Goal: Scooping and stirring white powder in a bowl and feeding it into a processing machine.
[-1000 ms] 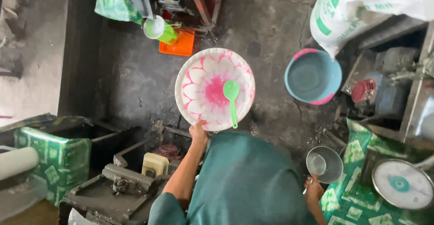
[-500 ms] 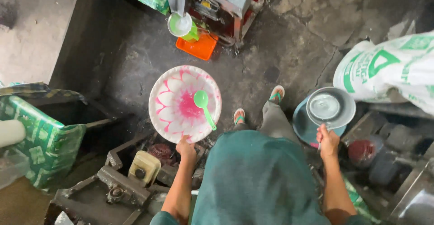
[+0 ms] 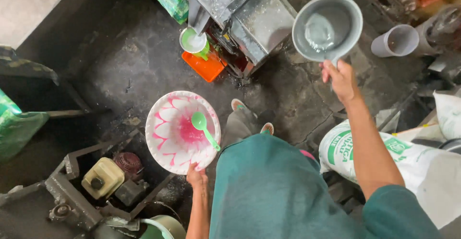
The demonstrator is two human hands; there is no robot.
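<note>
My left hand (image 3: 196, 175) grips the near rim of a round pink-and-white flower-patterned plate (image 3: 169, 128), held level at my left. A green plastic spoon (image 3: 203, 128) lies in the plate, its bowl near the middle. My right hand (image 3: 339, 78) is stretched forward and holds a grey metal scoop bowl (image 3: 327, 26) by its short handle; a little white powder lies inside it. The bowl hangs near a grey metal machine (image 3: 246, 15). My feet in sandals (image 3: 250, 115) stand on the dark floor.
An orange tray (image 3: 205, 66) and a small green-and-white cup (image 3: 194, 41) sit under the machine's spout. A translucent cup (image 3: 396, 41) stands at the right. A white printed sack (image 3: 414, 158) lies at the right, a small engine with a cream tank (image 3: 103, 178) at lower left, and a green bag (image 3: 14, 123) at far left.
My view swung left to right past the machine. My right hand lifted the metal scoop bowl from low at my right up and forward toward the machine. The plate stayed in my left hand.
</note>
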